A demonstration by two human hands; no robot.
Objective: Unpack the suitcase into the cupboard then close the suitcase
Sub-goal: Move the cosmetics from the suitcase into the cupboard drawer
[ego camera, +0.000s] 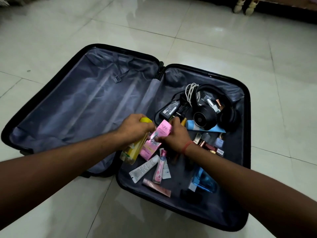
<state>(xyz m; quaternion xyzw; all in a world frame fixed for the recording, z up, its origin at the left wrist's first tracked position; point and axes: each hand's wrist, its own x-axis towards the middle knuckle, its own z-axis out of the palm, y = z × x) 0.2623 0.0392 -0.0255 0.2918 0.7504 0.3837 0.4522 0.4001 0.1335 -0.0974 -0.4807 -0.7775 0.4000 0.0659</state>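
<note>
The suitcase (68, 100) lies open on the floor (223, 40). Left hand (135, 129) grips a yellow bottle (133, 150); right hand (175, 136) pinches a pink box (154, 143). Headphones (211, 109) crowd at one o'clock, tubes (145, 167) at six.

Pink box (157, 140), yellow-capped bottle (133, 148)

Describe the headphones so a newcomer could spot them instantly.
Start at the open suitcase on the tiled floor; its right half holds all the items. Near that half's far end, the headphones lie beside a black adapter and white cable. They are the only big black looped thing, with round earcups.
</note>
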